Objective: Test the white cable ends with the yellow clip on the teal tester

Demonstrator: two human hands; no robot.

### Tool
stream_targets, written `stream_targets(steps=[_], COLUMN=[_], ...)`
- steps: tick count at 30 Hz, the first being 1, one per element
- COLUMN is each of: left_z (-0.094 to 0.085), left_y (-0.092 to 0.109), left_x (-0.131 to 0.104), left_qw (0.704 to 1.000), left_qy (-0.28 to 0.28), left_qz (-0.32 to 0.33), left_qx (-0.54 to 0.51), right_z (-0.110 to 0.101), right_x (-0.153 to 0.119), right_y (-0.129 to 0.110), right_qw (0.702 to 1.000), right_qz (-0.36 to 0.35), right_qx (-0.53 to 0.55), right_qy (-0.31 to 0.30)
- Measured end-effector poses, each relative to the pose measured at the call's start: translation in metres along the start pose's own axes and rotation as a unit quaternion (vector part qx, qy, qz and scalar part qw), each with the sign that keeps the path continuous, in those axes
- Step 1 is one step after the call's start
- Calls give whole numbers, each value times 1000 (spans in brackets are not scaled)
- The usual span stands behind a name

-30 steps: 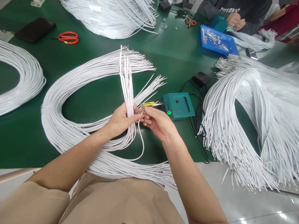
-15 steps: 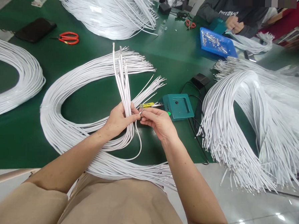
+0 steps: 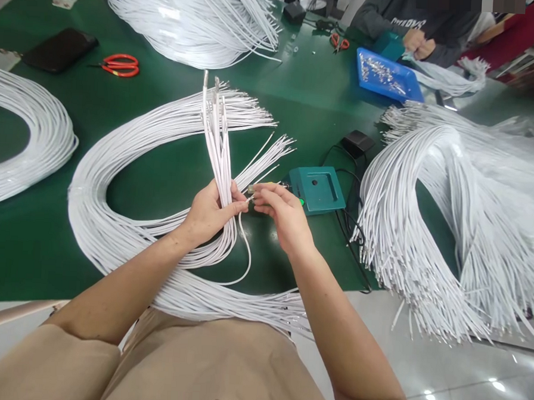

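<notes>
A bundle of white wires (image 3: pixel 217 143) with metal-tipped ends stands up through my left hand (image 3: pixel 210 212), whose fingers are wrapped around it. One single wire (image 3: pixel 249 253) loops out below and rises to the left thumb and forefinger. Just right of those fingertips is my right hand (image 3: pixel 286 216), its fingers drawn together; whatever lies between them is hidden. Behind the right fingers sits a teal device (image 3: pixel 317 191) with a green light, and the yellow part at its left is mostly covered. A large coil of white wires (image 3: pixel 91 191) lies under and around the left hand.
More white wires lie at the far left (image 3: pixel 51 123), the back (image 3: pixel 191 23) and the right (image 3: pixel 402 189). Red-handled scissors (image 3: pixel 120 65) and a black pouch (image 3: pixel 60 49) are at back left. A co-worker's hands (image 3: pixel 419 45) are near a blue tray (image 3: pixel 367 80) of small metal parts.
My right fingers have moved slightly up and apart from the left fingertips, now covering more of the yellow part. My left hand keeps its hold on the wires.
</notes>
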State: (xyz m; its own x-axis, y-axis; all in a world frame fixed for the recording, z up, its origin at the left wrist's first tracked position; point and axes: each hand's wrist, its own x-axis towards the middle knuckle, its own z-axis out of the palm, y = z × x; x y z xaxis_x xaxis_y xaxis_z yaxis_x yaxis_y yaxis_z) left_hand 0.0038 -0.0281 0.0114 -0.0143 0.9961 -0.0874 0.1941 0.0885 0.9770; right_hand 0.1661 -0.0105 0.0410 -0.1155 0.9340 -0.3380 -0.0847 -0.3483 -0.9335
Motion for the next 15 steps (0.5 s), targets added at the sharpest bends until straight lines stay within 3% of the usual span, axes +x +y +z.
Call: stream_targets(steps=[5,10,13,15], left_z=[0,-1,-1,0], left_y=[0,0,0,0], left_x=[0,0,0,0], left_qw=[1000,999,999,1000], left_qy=[7,13,6,-4], left_qz=[3,13,7,-4], left_qx=[17,40,34,9], right_z=[6,0,-3,-4], right_x=[-2,2,3,3], right_y=[0,6,7,6], right_qw=[999,994,994,998], right_qz=[-2,65,87,62], right_qx=[-12,65,52,1], right_qy=[-39,-66,-45,-9])
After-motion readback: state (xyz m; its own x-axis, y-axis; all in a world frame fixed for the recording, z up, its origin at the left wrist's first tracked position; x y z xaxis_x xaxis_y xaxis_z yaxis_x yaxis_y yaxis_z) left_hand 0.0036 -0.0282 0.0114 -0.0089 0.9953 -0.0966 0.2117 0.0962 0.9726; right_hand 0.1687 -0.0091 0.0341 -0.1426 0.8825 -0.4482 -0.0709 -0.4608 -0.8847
